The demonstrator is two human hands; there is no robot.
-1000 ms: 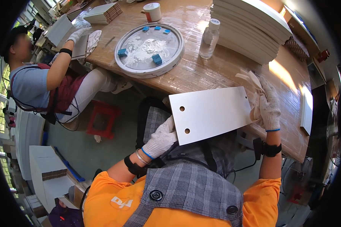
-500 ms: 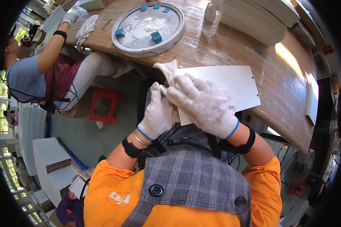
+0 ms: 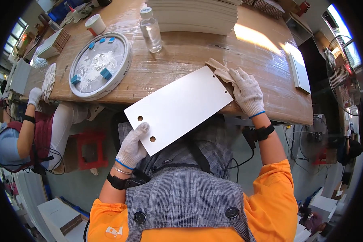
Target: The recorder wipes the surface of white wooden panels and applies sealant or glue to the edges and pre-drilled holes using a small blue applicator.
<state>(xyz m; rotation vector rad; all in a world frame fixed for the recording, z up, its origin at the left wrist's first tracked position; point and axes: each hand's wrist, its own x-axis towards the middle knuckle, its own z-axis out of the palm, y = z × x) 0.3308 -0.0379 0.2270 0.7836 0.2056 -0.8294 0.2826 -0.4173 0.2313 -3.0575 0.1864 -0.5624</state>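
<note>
Bright daylight, sharp focus. Hard sun patch and glare on the wooden table [image 3: 177,68] upper right, windows blown out at both edges. Heavy fisheye bending, black vignette around the rim.

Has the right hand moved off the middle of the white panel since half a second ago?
Yes. The right hand has gone from the middle of the white panel to its far right corner, holding a tan cloth over the wooden table.

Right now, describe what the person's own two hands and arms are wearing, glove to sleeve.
The left hand and right hand each wear a white knitted work glove with a thin blue cuff band. A black strap circles each wrist; the left wrist also carries thin bangles. A black cable hangs from the right wrist strap. The forearms are bare. Short orange sleeves cover the upper arms.
</note>
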